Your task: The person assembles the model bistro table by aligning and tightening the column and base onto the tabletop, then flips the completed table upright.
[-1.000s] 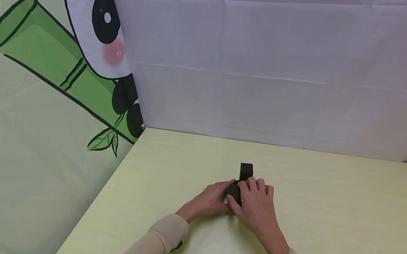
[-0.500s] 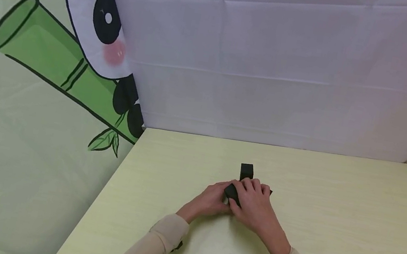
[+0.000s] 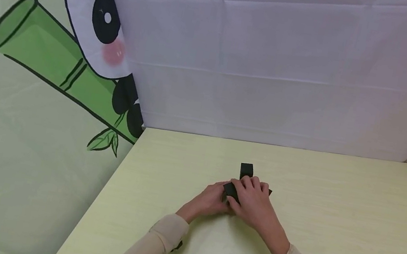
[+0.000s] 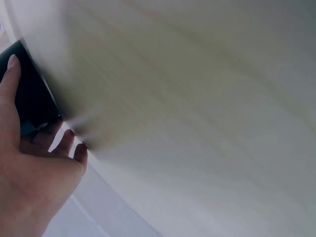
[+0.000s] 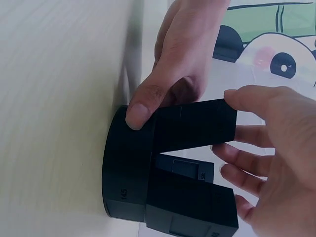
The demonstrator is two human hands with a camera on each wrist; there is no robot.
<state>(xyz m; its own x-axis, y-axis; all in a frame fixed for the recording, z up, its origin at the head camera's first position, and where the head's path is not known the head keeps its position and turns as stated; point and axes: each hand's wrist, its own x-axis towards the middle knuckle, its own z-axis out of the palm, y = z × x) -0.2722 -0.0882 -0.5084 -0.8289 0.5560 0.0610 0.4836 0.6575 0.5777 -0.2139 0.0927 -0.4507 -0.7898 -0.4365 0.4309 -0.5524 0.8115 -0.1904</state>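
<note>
A black assembly has a round-edged base (image 5: pixel 127 163) with "145" on its side, and several black rectangular blocks stand up from it. My left hand (image 3: pixel 212 200) holds the base from the left; in the right wrist view its thumb (image 5: pixel 139 114) lies on the base wall. My right hand (image 3: pixel 255 203) grips the top end of one block (image 5: pixel 195 124), which leans apart from its neighbour (image 5: pixel 190 202). From above, that block's dark top (image 3: pixel 232 190) shows between the hands. A further black block (image 3: pixel 246 170) rises behind the fingers. Most of the base is hidden in the head view.
The pale wooden table (image 3: pixel 333 222) extends on both sides of the hands. A white cloth backdrop (image 3: pixel 277 76) meets its far edge, and a green printed cloth (image 3: pixel 16 166) hangs along the left.
The right hand's fingers have shifted slightly, and the block beneath them has turned and moved a little to the left. The left hand keeps its place.
</note>
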